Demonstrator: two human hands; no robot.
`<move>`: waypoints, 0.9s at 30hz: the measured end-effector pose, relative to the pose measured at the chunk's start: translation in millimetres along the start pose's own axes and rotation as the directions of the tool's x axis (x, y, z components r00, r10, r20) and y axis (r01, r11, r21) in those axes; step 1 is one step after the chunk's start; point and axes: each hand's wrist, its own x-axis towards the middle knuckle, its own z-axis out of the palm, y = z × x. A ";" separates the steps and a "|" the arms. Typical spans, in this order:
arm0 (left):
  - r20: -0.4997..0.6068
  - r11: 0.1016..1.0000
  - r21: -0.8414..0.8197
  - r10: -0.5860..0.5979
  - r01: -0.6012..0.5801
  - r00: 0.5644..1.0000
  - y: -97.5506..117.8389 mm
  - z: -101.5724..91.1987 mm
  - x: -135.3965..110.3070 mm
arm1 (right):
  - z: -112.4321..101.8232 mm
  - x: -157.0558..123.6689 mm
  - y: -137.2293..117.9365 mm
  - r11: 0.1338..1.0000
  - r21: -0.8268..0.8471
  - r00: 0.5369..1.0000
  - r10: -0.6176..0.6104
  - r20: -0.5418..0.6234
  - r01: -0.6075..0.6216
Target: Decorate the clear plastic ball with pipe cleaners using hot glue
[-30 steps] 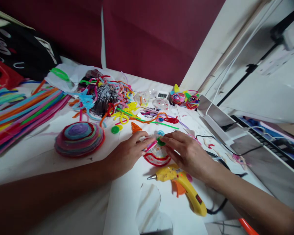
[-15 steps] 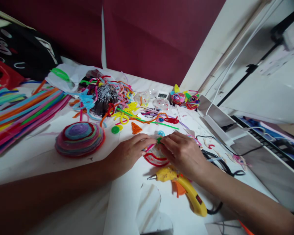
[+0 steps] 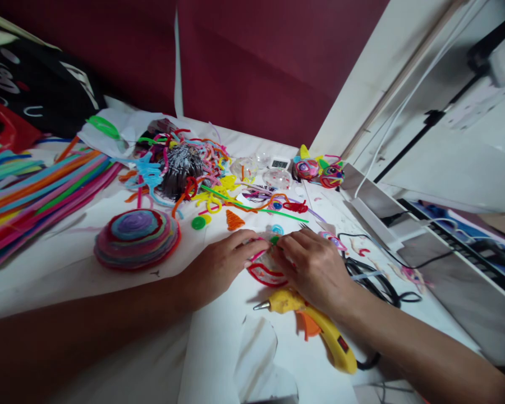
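left hand (image 3: 219, 264) and right hand (image 3: 315, 269) both sit on a clear dome (image 3: 266, 261) on the bench (image 3: 67, 264), just beyond the glue gun (image 3: 320, 328). left fingers are closed together against its side and right fingers press a green bit (image 3: 273, 240) onto its top. a red wire loop (image 3: 261, 275) already rims the dome, while the loose wires (image 3: 219, 196) lie unused; two clear half-shells (image 3: 276, 178) further back look empty, though it is hard to tell.
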 end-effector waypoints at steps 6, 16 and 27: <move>0.009 0.999 0.035 0.005 -0.005 1.000 -1.2 2.0 -0.7 | 0.6 -0.1 -1.1 1.000 0.009 1.000 0.015 -0.010 -0.015; 0.010 0.999 0.047 0.007 -0.007 1.000 -2.8 3.7 -1.9 | -0.5 -1.6 -0.3 0.998 0.053 1.000 0.022 -0.010 -0.022; 0.020 1.000 0.019 0.012 -0.013 1.000 -3.3 5.7 -2.7 | -7.0 -0.4 -0.8 0.999 0.037 0.998 -0.039 0.040 0.038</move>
